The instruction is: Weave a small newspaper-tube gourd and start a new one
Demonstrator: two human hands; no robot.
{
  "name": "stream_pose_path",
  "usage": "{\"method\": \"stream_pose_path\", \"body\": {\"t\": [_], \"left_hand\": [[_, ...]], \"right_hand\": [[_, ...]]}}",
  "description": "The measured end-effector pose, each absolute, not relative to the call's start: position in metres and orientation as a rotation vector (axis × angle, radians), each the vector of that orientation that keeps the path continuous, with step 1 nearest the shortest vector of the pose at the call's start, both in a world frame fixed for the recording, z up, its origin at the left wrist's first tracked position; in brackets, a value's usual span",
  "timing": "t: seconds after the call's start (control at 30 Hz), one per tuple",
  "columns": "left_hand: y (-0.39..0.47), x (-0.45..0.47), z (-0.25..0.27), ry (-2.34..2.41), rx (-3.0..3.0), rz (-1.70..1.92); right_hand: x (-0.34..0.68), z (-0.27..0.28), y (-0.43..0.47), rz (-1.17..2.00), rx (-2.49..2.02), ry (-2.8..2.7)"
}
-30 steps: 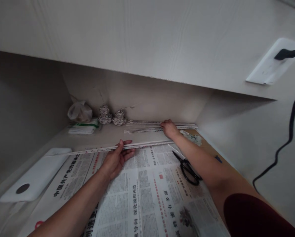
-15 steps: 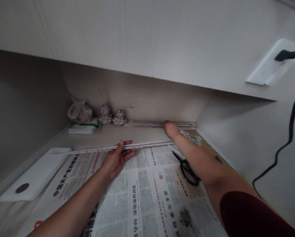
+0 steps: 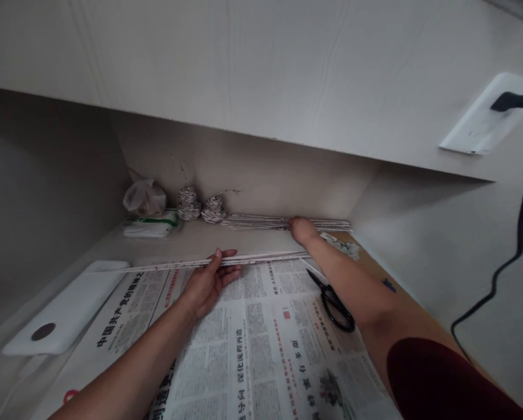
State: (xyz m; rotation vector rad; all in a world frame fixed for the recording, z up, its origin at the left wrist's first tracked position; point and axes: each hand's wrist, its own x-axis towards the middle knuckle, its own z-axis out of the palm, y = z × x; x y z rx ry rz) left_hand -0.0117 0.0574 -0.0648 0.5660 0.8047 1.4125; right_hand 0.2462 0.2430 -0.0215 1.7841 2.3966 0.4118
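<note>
A newspaper (image 3: 261,344) is spread flat on the desk in front of me. My left hand (image 3: 206,283) rests flat on its far edge, fingers apart, touching a long thin rolled paper stick (image 3: 156,267) that lies along that edge. My right hand (image 3: 302,229) reaches to the back wall and presses on a bundle of several rolled paper sticks (image 3: 261,221) lying against the wall. Black scissors (image 3: 333,303) lie on the newspaper beside my right forearm.
Two small woven paper pieces (image 3: 200,207) and a crumpled plastic bag (image 3: 144,197) over a tissue pack (image 3: 150,226) sit at the back left. A white flat device (image 3: 64,312) lies at left. A shelf overhangs above. A wall socket (image 3: 491,116) with a black cable is at right.
My right hand has pushed the bundle of paper sticks back against the wall. My left hand has stayed on the newspaper's far edge.
</note>
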Motion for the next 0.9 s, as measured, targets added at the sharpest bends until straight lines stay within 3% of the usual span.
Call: {"method": "stream_pose_path", "body": {"t": [0.3, 0.6, 0.9], "left_hand": [[0.057, -0.011, -0.064, 0.811, 0.555, 1.420], [0.051, -0.007, -0.057, 0.802, 0.641, 1.474], [0.048, -0.012, -0.048, 0.763, 0.628, 1.531]], "right_hand": [[0.228, 0.010, 0.214, 0.534, 1.730, 2.552], [0.160, 0.017, 0.114, 0.510, 1.197, 3.018], [0.171, 0.012, 0.067, 0.373, 1.407, 3.166]]}}
